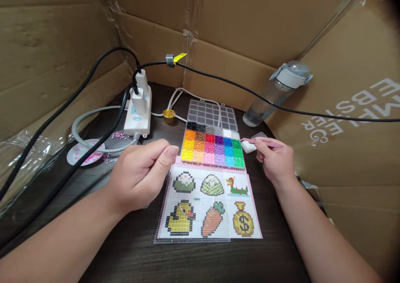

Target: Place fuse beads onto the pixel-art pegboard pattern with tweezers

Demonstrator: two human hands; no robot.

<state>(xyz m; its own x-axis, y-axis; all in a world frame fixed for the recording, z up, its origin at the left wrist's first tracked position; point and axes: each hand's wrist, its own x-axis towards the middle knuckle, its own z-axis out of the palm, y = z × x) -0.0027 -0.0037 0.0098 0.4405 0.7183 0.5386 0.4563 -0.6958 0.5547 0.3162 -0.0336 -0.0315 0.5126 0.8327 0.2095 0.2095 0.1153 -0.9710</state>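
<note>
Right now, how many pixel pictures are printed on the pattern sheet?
6, on the pattern sheet. Top row: lotus left, rice dumpling middle, dragon boat right. Bottom row: duck left, carrot middle, money bag right. None seems hidden.

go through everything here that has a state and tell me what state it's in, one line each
Clear plastic bead organiser box: lid open, flipped back, compartments full of coloured beads.
Clear water bottle with grey cap: capped, leaning against the cardboard.
White power strip: two white adapters plugged in.
Pink tweezers: pinched in the right hand.
Left hand: fingers curled, loosely closed; contents unclear.
Printed pattern sheet of pixel pictures: lying flat under a clear pegboard.
</note>
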